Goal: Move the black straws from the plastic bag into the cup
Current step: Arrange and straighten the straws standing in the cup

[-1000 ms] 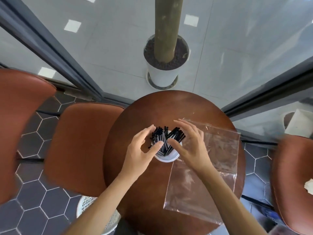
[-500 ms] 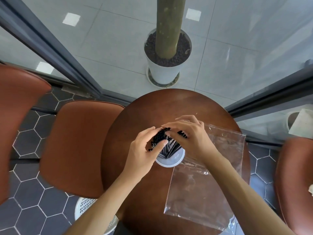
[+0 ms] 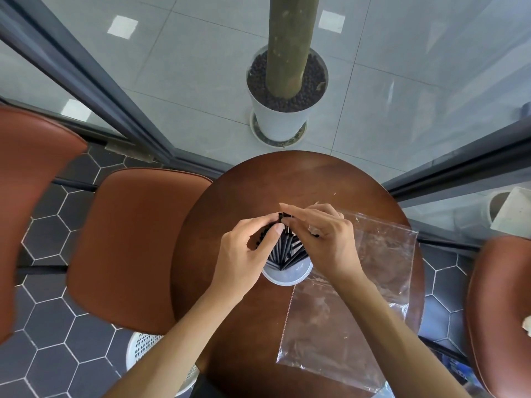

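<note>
Your left hand (image 3: 241, 251) and right hand (image 3: 324, 242) meet above the white cup (image 3: 287, 272), fingers curled inward and gathering the tops of the black straws (image 3: 283, 251), which stand bunched inside the cup. Both forearms reach in from the near edge of the round wooden table (image 3: 247, 191). The clear plastic bag (image 3: 359, 305) lies flat just right of the cup, its far corner under your right hand. Brown chairs (image 3: 129, 245) crowd the table's left and right sides; the far half of the tabletop is open.
</note>
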